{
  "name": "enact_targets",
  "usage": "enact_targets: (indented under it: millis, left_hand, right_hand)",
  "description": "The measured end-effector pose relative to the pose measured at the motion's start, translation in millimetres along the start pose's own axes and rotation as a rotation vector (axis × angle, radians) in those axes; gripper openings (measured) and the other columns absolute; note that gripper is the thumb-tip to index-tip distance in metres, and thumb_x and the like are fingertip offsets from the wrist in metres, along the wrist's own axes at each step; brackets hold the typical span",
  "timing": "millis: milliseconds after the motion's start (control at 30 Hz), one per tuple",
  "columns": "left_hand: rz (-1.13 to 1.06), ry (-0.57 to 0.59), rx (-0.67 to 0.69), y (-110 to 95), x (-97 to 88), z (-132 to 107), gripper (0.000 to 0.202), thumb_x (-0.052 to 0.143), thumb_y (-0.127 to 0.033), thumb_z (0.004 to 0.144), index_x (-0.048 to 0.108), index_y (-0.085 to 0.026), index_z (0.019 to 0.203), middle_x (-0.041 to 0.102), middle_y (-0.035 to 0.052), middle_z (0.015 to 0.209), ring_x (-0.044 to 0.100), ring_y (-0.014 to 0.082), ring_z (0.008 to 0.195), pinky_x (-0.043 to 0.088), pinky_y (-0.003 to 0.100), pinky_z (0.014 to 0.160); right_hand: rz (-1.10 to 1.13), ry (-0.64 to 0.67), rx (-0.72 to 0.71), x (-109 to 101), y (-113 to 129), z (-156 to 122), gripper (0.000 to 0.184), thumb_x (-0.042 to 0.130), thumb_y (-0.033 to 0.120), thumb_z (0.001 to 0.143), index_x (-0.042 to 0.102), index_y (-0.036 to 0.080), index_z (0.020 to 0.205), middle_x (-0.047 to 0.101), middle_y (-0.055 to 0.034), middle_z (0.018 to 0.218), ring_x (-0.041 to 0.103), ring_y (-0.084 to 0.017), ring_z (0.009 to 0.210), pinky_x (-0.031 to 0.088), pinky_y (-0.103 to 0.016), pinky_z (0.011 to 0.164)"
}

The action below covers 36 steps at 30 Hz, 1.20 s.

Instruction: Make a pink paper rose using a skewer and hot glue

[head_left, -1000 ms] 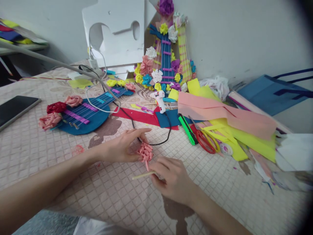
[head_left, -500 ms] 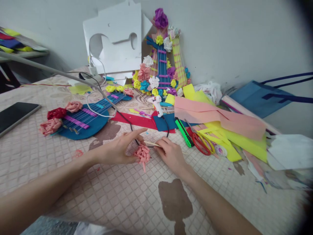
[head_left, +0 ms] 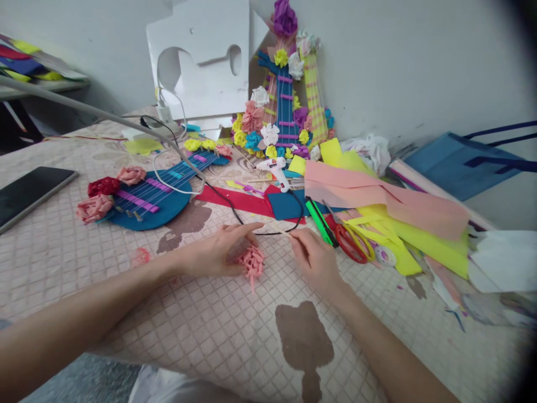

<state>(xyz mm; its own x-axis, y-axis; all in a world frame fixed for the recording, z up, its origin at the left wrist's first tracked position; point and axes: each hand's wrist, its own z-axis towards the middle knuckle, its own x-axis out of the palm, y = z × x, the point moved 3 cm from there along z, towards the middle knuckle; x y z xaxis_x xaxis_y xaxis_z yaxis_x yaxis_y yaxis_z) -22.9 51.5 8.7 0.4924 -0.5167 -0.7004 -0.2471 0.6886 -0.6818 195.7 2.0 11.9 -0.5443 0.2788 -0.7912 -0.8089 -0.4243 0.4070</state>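
A small pink crepe-paper flower point(head_left: 252, 262) is pinched between the thumb and fingers of my left hand point(head_left: 216, 252), just above the tablecloth. To its right, my right hand point(head_left: 316, 260) is closed around a thin wooden stick point(head_left: 285, 233); only the tip pokes out toward the flower, and the rest is hidden by my fingers. Stick and flower are apart. Behind my hands lies a white glue gun point(head_left: 277, 170), its black cord looping toward me. A blue paper guitar point(head_left: 155, 204) with pink and red flowers rests to the left.
Red-handled scissors point(head_left: 351, 243), a green cutter point(head_left: 321, 222) and a tape roll point(head_left: 385, 255) lie right of my hands. Pink crepe paper point(head_left: 377, 196) and yellow sheets spread behind them. A phone point(head_left: 33, 193) lies far left. Flower-covered guitars point(head_left: 285, 112) lean against the wall.
My right hand has drawn the stick away to the right, off the pink flower. My left hand still holds the flower. The camera view has shifted slightly.
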Motion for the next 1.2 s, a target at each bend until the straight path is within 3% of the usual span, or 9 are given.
enact_targets:
  millis: [200, 433, 967, 1067, 1200]
  left_hand:
    - [0.024, -0.005, 0.013, 2.8, 0.0, 1.1, 0.079, 0.068, -0.025, 0.080, 0.023, -0.025, 0.144, 0.059, 0.0086, 0.120, 0.056, 0.0236, 0.109, 0.042, 0.042, 0.095]
    - [0.028, 0.031, 0.006, 3.9, -2.9, 1.3, 0.079, 0.072, -0.035, 0.077, 0.029, -0.025, 0.142, 0.059, 0.0084, 0.124, 0.052, 0.0254, 0.116, 0.039, 0.042, 0.099]
    - [0.125, -0.003, -0.035, -12.3, -26.5, -10.5, 0.072, 0.068, -0.027, 0.079, 0.031, -0.029, 0.141, 0.048, 0.0071, 0.137, 0.045, 0.0253, 0.125, 0.037, 0.047, 0.105]
    - [0.189, -0.110, -0.086, -21.0, -20.8, -24.8, 0.069, 0.067, -0.029, 0.081, 0.032, -0.029, 0.140, 0.046, 0.0066, 0.138, 0.042, 0.0251, 0.128, 0.038, 0.044, 0.105]
    - [0.352, -0.384, -0.169, -32.8, 4.1, -52.2, 0.055, 0.063, -0.027, 0.084, 0.038, -0.028, 0.134, 0.049, 0.0078, 0.129, 0.046, 0.0270, 0.120, 0.041, 0.046, 0.100]
  right_hand:
    - [0.150, 0.113, 0.003, 3.5, 22.0, -27.7, 0.013, 0.043, 0.022, 0.096, 0.056, 0.021, 0.098, 0.061, -0.0015, 0.084, 0.059, -0.013, 0.075, 0.043, -0.025, 0.067]
    - [0.128, 0.166, -0.034, 10.3, 37.2, -26.9, 0.010, 0.045, 0.021, 0.096, 0.054, 0.020, 0.093, 0.062, -0.0006, 0.084, 0.059, -0.013, 0.074, 0.042, -0.024, 0.065]
    - [0.098, 0.289, -0.078, 14.4, 51.4, -33.9, 0.012, 0.044, 0.020, 0.094, 0.057, 0.021, 0.094, 0.061, -0.0032, 0.092, 0.058, -0.015, 0.081, 0.045, -0.026, 0.068]
    - [0.085, 0.308, -0.065, 15.2, 53.1, -34.5, 0.013, 0.044, 0.019, 0.094, 0.057, 0.020, 0.094, 0.061, -0.0037, 0.092, 0.058, -0.015, 0.081, 0.044, -0.026, 0.066]
    - [0.079, 0.322, -0.046, 16.0, 53.4, -34.1, 0.012, 0.045, 0.018, 0.093, 0.057, 0.019, 0.094, 0.060, -0.0036, 0.093, 0.058, -0.015, 0.081, 0.044, -0.026, 0.065]
